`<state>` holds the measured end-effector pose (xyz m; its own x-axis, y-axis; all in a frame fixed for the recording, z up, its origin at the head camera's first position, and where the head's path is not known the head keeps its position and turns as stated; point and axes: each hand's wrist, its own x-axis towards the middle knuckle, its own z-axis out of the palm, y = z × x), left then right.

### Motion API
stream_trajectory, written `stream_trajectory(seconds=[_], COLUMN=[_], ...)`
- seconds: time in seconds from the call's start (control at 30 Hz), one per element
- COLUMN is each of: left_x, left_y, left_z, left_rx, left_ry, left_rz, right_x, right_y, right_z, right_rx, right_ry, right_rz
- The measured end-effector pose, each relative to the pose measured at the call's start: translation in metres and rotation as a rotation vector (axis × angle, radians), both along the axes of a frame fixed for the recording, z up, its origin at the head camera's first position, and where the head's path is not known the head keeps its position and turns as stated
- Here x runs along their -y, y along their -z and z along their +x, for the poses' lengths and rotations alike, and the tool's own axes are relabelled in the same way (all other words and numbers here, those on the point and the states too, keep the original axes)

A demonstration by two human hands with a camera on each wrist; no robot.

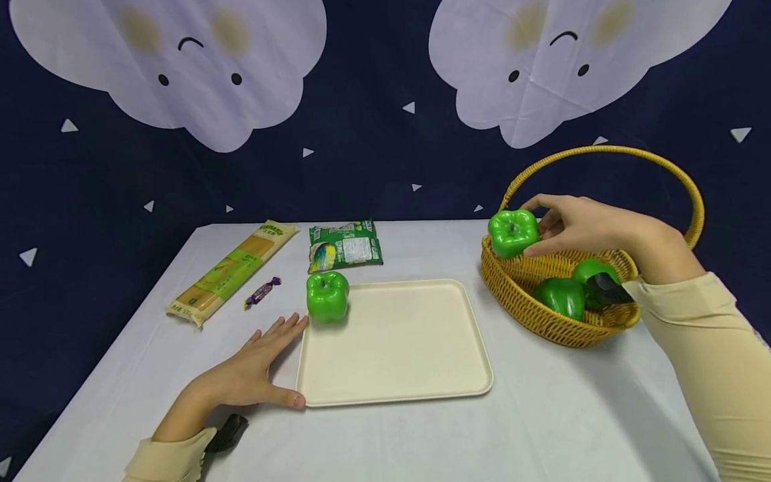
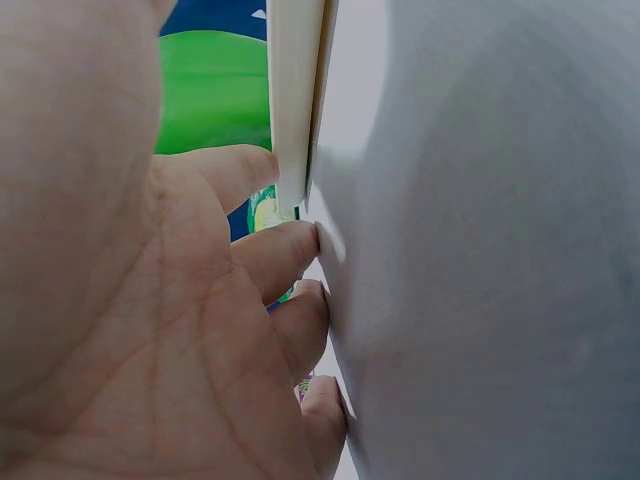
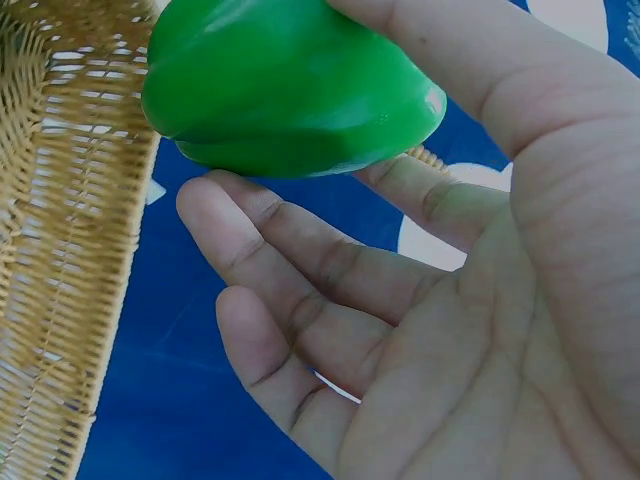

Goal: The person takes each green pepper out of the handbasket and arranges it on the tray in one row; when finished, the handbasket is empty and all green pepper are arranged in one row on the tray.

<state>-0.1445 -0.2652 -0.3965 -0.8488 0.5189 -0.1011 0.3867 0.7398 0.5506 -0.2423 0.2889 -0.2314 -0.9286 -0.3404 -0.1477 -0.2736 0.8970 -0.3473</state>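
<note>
My right hand (image 1: 581, 224) pinches a green bell pepper (image 1: 513, 233) between thumb and fingers, above the left rim of the wicker basket (image 1: 512, 298). The same bell pepper (image 3: 290, 90) fills the top of the right wrist view. Inside the basket lie two more green bell peppers (image 1: 560, 298), one partly hidden by the black wrist strap. My left hand (image 1: 253, 368) spreads its fingers along the left edge of the cream tray (image 1: 397, 348), thumb and index finger touching the rim. Another green bell pepper (image 1: 328, 296) stands at the tray's back left corner.
Left of the tray lie a long yellow-green packet of noodles or pasta (image 1: 231, 273) and a purple-wrapped candy (image 1: 262, 292). Behind the tray is a green snack bag (image 1: 345, 246). The basket's tall handle (image 1: 602, 148) arches beside my right forearm. A dark cloud-patterned cloth (image 1: 373, 134) hangs behind.
</note>
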Motion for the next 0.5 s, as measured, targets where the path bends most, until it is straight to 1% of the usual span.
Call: stream_trajectory(seconds=[0.33,0.5], left_x=[0.0,0.0], left_y=[-0.001,-0.001], left_z=[0.0,0.001], left_rx=[0.002,0.002], left_ry=[-0.003,-0.002], left_rz=[0.0,0.0], right_x=[0.021,0.034], right_y=[-0.004,-0.006], right_z=[0.007,0.01], right_rx=[0.002,0.018], right_ry=[-0.048,-0.062], right_rz=[-0.017,-0.035])
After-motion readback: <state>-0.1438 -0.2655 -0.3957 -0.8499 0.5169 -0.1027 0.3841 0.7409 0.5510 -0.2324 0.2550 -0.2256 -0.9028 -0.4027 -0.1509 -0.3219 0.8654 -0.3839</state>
